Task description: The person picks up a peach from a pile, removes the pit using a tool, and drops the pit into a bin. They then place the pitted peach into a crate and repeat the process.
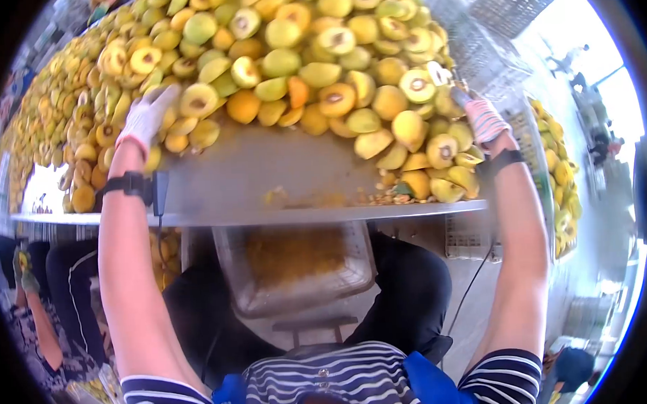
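L hand (149, 117) was among fruit (282, 34) at left, fingers loosely extended, R hand (486, 119) at right, couldn't tell if either held any; fruit, heaped mostly on table's (265, 168) far side, looked light, firm, prob. slick where cut, best held by skin.

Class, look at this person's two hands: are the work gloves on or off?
On: pale gloves cover the left hand and right hand, ending near the wrists, with bare forearms below.

Close head-worn view, forward and down over the table (258, 161)
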A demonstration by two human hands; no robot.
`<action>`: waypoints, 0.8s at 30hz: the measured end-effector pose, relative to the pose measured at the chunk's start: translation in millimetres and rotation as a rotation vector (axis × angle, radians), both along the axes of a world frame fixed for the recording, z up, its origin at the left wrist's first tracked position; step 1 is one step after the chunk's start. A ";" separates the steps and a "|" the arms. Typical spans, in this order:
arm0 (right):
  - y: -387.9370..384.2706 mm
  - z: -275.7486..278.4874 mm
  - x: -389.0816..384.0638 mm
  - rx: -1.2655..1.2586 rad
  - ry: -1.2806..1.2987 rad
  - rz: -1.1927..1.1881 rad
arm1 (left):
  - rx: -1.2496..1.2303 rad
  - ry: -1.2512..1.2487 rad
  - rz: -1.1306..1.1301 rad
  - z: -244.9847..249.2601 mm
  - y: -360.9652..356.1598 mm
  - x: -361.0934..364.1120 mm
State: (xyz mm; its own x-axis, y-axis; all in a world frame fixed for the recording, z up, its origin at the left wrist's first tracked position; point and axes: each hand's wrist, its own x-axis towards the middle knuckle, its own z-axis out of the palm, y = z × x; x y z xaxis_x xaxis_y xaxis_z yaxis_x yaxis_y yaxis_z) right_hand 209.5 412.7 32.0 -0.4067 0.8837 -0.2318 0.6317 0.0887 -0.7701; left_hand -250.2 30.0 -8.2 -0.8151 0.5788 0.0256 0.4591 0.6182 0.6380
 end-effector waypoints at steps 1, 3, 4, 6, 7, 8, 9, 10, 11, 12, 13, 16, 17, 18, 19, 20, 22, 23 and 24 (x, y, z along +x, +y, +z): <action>10.5 -0.7 -2.1 0.345 -0.469 0.323 | 0.047 -0.145 -0.084 2.2 0.0 8.2; 13.0 4.9 -17.5 0.778 -0.817 0.687 | 0.051 -0.148 -0.203 -0.8 -0.4 2.3; 4.4 9.7 -24.9 0.842 -0.719 0.716 | -0.006 -0.015 -0.246 -12.8 0.4 -4.7; -13.2 21.0 -61.3 0.601 -0.525 0.661 | 0.096 -0.173 -0.296 -14.4 2.0 12.3; -40.8 17.8 -85.9 0.268 -0.200 0.539 | 0.082 -0.197 -0.269 -18.7 3.7 23.3; -57.9 18.5 -105.2 -0.072 0.104 0.401 | 0.074 -0.225 -0.253 -19.5 6.0 37.0; -21.3 -21.0 -108.3 0.695 -0.214 0.912 | -0.027 -0.151 -0.229 -8.0 6.3 55.9; -100.2 23.9 -135.2 0.722 -0.624 0.914 | -0.130 -0.081 -0.209 2.5 1.1 70.9; -118.8 20.9 -155.2 0.257 -0.343 0.609 | -0.145 -0.106 -0.230 7.4 -6.9 76.3; -124.9 9.8 -169.1 -0.200 -0.063 0.295 | -0.158 -0.135 -0.252 10.5 -14.0 78.3; -103.4 -18.3 -168.5 0.294 -0.032 0.737 | -0.182 -0.120 -0.274 3.1 -19.2 72.6; -157.5 33.3 -192.8 0.196 -0.213 0.699 | -0.335 -0.096 -0.522 35.8 -37.9 59.7; -157.5 44.7 -202.6 0.239 -0.304 0.775 | -0.260 -0.129 -0.409 51.0 -42.1 57.6; -151.5 51.8 -214.3 0.287 -0.394 0.846 | -0.183 0.005 -0.345 53.4 -41.5 39.7; -134.4 56.7 -226.6 0.315 -0.357 0.907 | -0.140 0.111 -0.298 57.4 -39.4 16.7; -133.7 68.8 -237.9 0.447 -0.255 0.940 | -0.071 0.285 -0.157 56.4 -37.1 -7.4; -134.0 96.3 -270.3 0.706 -0.433 0.875 | -0.119 0.484 0.105 76.1 -30.1 -40.2; -133.8 100.7 -285.3 0.880 -0.570 0.828 | -0.161 0.602 0.153 75.1 -23.9 -69.8; -117.5 96.5 -303.2 0.885 -0.517 0.851 | -0.151 0.582 0.242 71.6 -16.5 -93.8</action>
